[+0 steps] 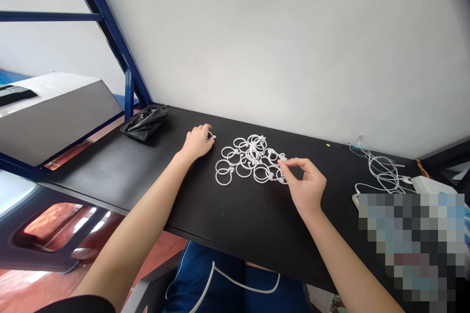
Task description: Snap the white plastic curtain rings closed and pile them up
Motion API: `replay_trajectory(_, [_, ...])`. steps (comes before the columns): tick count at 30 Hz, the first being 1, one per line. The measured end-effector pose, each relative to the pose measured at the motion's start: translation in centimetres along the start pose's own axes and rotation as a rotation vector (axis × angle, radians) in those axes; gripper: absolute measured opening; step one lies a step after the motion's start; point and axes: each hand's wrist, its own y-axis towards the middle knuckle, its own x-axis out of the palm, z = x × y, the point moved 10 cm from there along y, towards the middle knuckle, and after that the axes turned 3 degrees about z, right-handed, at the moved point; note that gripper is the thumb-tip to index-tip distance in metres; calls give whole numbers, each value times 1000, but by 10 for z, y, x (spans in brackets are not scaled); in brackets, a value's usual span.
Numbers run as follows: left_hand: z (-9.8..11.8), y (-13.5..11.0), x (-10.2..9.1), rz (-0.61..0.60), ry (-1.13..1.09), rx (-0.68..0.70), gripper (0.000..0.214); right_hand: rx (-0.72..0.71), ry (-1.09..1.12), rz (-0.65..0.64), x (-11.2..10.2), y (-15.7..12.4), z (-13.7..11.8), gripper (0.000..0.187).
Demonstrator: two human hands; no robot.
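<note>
A heap of several white plastic rings lies on the black table near the wall. My left hand rests left of the heap, fingers curled around a small white piece that pokes out at the fingertips. My right hand is at the heap's right edge, thumb and forefinger pinched on a white ring there.
A crumpled black plastic bag sits at the table's far left corner. White cables and a white box lie at the right. A blue metal frame rises on the left, with a grey and white panel beside the table.
</note>
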Motion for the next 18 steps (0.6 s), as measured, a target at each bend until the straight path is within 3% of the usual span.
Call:
replay_trajectory(5, [2,-1,2,-23,10,-3,34,6,-4,-1,0,1,-1,16])
replay_trajectory(11, [0,-2,2,-61,-1,-6,57,2,-4,-21,2,0,-1,20])
replay_trajectory(18, [-1,-1,2,-79,5,-10,55,10,-11,-39,4,-2,-1,13])
